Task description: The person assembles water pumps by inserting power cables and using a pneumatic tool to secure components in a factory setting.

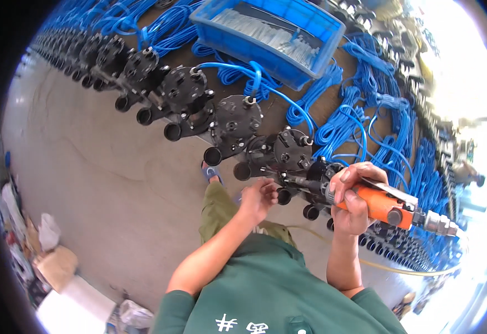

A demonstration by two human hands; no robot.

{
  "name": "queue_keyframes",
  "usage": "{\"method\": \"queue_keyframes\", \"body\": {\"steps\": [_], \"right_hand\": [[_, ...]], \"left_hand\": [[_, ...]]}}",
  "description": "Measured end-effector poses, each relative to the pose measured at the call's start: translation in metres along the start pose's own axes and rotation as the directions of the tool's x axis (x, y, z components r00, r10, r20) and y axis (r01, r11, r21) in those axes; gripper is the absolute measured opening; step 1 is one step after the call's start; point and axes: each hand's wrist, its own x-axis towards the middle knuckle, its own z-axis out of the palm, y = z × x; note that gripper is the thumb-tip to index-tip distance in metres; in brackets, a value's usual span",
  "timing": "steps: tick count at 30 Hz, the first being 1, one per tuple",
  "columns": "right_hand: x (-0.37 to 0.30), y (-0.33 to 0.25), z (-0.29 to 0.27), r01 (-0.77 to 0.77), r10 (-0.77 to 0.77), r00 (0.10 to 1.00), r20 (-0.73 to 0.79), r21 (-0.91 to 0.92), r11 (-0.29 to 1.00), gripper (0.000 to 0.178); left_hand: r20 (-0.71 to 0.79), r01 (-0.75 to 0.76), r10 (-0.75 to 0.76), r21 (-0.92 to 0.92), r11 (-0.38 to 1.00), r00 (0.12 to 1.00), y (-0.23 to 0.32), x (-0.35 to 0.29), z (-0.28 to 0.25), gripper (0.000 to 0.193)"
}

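My right hand (354, 195) is wrapped round an orange air screwdriver (379, 205) with a metal lever and a hose fitting at its back end. Its dark front end points left, at the side of a black pump-like unit (292, 150) with a round, bolted top. Just below that unit, my left hand (259, 199) is raised with its fingers curled in, close to the tool's tip and a black round pipe opening (283, 196). Whatever those fingers may hold is too small to make out. Another black unit (238, 118) stands beside it, with a blue cable at its top.
Similar black units (185, 89) line the table edge in a long row. Behind them lie coiled blue cables (335, 131) and a blue crate (304, 75) of clear strips. A yellowish hose (404, 271) curves past my right side. Boxes and bags (57, 267) lie on the floor at left.
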Motion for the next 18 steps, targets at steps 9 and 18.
{"method": "queue_keyframes", "body": {"steps": [9, 18], "right_hand": [[-0.017, 0.013, -0.001, -0.092, 0.102, 0.989, 0.108, -0.101, 0.991, 0.044], [-0.009, 0.027, 0.004, -0.080, 0.084, 0.993, 0.080, -0.048, 0.996, 0.040]], "left_hand": [[0.139, -0.150, 0.219, -0.391, 0.908, 0.966, -0.032, 0.045, -0.002, 0.022], [0.112, -0.154, 0.226, -0.445, 0.882, 0.968, -0.036, 0.056, -0.005, 0.018]]}}
